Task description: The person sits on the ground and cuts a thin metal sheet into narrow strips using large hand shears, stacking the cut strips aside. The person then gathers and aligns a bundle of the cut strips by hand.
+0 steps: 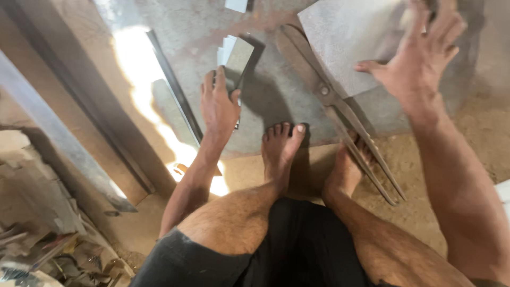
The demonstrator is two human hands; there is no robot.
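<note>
L grip (219,103): your fingers pinch the stack of cut metal pieces (234,56) – some cutting done.
R grip (422,56): spread, resting on the sheet (345,37) – uncut; shears (340,111) idle just beside.

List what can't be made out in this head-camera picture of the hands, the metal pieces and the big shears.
- Right hand: blurred; contact with the grey sheet piece is unclear.
- Grey sheet piece: cut off by the top edge.
- Stack of small metal pieces: lower end hidden under the left hand; count unreadable.
- Shears: one handle partly covered by the right foot.
- Clutter at lower left: too dim to identify.
</note>
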